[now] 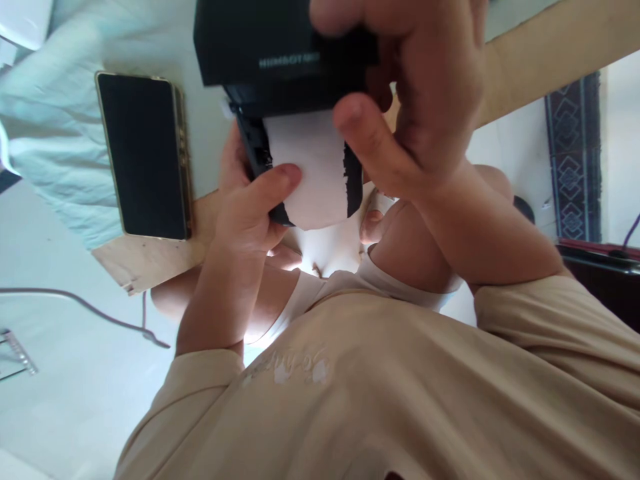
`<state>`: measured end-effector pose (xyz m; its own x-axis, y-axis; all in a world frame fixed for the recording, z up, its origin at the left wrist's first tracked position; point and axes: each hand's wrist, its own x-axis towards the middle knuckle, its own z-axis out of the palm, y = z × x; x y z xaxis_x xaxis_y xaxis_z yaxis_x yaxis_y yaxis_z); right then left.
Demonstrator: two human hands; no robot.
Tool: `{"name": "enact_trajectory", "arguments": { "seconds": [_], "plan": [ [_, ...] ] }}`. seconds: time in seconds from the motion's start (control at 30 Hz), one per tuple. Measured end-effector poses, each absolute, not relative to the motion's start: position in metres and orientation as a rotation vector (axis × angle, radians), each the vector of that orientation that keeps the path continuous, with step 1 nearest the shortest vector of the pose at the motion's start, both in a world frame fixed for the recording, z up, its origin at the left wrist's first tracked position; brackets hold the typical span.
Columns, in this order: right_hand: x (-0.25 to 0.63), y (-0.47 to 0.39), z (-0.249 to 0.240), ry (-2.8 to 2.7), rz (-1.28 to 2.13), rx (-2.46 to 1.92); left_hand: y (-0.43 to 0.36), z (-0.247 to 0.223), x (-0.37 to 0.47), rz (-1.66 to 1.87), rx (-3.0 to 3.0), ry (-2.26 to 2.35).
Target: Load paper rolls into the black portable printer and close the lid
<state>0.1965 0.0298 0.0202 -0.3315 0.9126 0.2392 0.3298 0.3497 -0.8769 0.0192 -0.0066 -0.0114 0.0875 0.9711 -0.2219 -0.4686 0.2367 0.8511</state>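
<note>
- The black device [250, 43] is held up near the body, around the desk's near edge and partly over the lap; both hands are on it.
- The left hand [243, 210] grips the device's left side, its thumb lying flat on the white paper [317, 163]. Pressing lightly there should keep the sheet from sliding without creasing it.
- The right hand [433, 100] is curled around the far right part, thumb stretched toward the paper's far right corner; whether that thumb touches the paper, I cannot tell. A grip on the casing rather than the sheet would be steadier.
- The paper's right edge looks ragged, so any pull is best kept even and straight, lest it tear.
- The far section, with its pale lettering, overhangs the paper; keeping fingertips out of that gap seems wise.
- With only the hands bearing the weight, resting the device on the desk [155, 260] could help, well away from the phone [143, 153] at the left.
</note>
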Motion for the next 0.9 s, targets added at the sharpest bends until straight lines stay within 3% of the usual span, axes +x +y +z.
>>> {"name": "enact_trajectory", "arguments": {
  "seconds": [0.13,0.3,0.7,0.9],
  "plan": [
    [0.201,0.026,0.021,-2.100,0.451,-0.909,-0.007,-0.011,0.019,1.220,0.682,0.959],
    [0.205,0.035,0.009,-2.137,0.263,-0.778,-0.007,-0.011,0.022,1.259,0.672,0.943],
    [0.203,0.030,0.011,-2.139,0.334,-0.843,-0.007,-0.006,0.023,1.261,0.658,0.853],
    [0.197,0.022,0.026,-2.100,0.584,-1.115,-0.006,-0.007,0.021,1.236,0.694,0.789]
  ]
}}
